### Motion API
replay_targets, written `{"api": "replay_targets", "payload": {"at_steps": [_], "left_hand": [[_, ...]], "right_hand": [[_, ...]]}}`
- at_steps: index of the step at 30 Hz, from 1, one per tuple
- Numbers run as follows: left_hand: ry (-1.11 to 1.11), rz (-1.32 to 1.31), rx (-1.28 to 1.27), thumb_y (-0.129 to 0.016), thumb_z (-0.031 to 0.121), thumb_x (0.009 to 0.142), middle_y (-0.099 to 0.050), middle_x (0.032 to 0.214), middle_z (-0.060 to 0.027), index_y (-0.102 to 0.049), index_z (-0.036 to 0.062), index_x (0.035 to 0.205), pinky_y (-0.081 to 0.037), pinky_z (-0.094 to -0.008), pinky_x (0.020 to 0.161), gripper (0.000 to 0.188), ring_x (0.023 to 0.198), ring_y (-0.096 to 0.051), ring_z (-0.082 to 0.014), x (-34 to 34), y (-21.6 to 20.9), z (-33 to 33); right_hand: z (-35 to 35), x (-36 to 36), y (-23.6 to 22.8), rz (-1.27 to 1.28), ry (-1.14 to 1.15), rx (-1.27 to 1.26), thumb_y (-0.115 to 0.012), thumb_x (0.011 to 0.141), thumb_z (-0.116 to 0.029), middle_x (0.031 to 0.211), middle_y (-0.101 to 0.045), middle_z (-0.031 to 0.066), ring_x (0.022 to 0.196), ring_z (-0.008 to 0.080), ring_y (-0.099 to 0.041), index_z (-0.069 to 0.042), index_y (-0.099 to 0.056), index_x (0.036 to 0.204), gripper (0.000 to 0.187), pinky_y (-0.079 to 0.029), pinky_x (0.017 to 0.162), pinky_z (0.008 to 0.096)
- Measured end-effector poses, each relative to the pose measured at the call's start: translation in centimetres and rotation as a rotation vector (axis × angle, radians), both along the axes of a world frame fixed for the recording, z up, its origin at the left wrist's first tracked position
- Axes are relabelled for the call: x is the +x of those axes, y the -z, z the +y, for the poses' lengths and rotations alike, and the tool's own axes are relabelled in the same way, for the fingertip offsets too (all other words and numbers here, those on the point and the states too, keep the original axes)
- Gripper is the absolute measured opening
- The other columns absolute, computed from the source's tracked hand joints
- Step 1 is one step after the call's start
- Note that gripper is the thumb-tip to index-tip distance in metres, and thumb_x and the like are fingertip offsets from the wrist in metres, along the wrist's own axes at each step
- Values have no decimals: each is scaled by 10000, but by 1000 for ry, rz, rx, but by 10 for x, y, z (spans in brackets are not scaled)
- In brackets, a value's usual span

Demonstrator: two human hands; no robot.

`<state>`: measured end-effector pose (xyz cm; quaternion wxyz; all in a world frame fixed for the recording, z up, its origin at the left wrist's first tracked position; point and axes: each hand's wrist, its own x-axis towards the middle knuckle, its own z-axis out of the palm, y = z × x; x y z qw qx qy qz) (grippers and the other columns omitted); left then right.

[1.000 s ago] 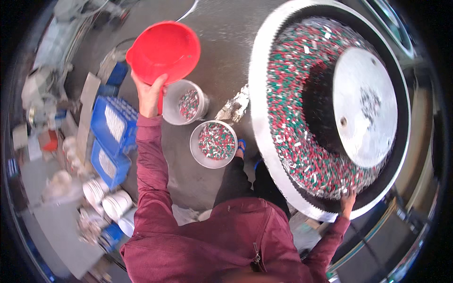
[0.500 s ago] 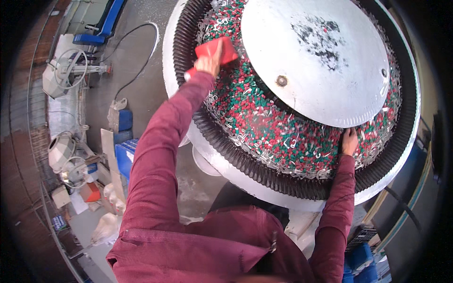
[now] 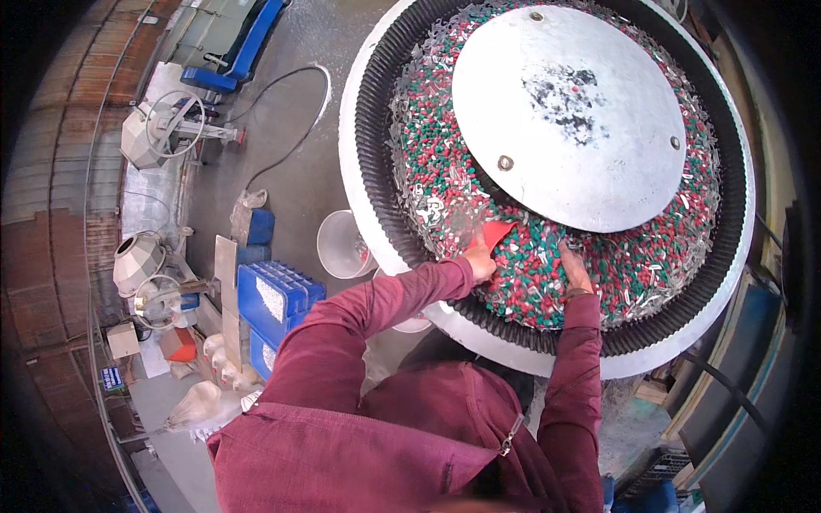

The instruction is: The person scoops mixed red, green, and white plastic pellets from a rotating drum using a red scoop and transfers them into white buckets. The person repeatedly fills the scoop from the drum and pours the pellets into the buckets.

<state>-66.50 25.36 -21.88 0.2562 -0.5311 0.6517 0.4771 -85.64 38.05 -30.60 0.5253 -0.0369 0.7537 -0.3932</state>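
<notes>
The left hand (image 3: 482,263) grips a red scoop (image 3: 498,232) in the small red, green and white pieces (image 3: 530,286), at the near left of the grey disc (image 3: 569,120). The right hand (image 3: 575,269) touches the pieces just nearside of the disc; its fingers are partly hidden, so open or closed I cannot tell. A white bucket (image 3: 335,244) and blue crate (image 3: 301,295) stand left of the disc.
</notes>
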Motion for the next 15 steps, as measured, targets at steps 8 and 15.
{"api": "replay_targets", "payload": {"at_steps": [8, 15], "left_hand": [[-565, 296, 854, -453, 40, 774, -445, 581, -18, -391, 93, 883, -318, -208, 342, 136, 408, -402, -71, 13, -49, 22], [-659, 599, 843, -429, -1, 781, -453, 603, -32, -426, 66, 983, -289, -196, 342, 213, 426, -387, -70, 64, -104, 33]], "right_hand": [[48, -68, -137, -160, -191, -211, -632, 761, -239, 892, -626, 18, 844, 91, -537, -33, -657, 918, 260, -386, 782, 231], [110, -95, -122, 776, -446, 153, -669, 680, -199, 1263, -422, 261, 1188, 341, -402, -36, -443, 1269, 652, -319, 998, 370]]}}
